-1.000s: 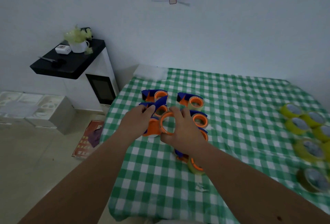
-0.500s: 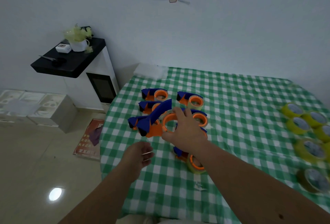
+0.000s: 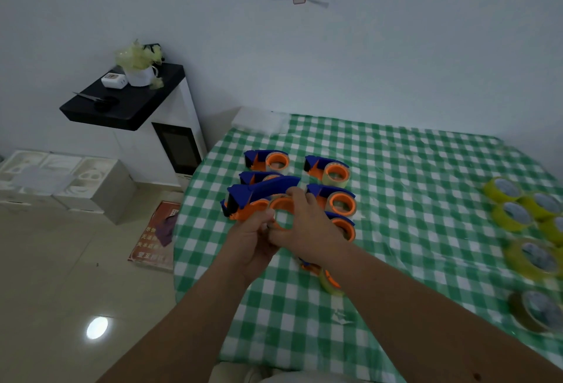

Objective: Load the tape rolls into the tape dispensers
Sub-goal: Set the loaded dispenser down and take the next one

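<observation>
I hold one blue and orange tape dispenser above the left part of the table. My right hand grips its orange wheel from the right and above. My left hand grips its orange underside from below. Several more blue and orange dispensers lie on the green checked tablecloth behind and under my hands; some carry clear tape. Several yellow tape rolls lie at the table's right edge, with a brownish roll nearest me.
A scrap of tape lies on the cloth near the front. Left of the table stand a white cabinet with a black top, white boxes and a red booklet on the floor. The wall is close behind.
My left hand dropped away from the dispenser, then rose again and now grips its underside. My right hand kept hold of the wheel, and the dispenser is tilted with its blue nose to the left.
</observation>
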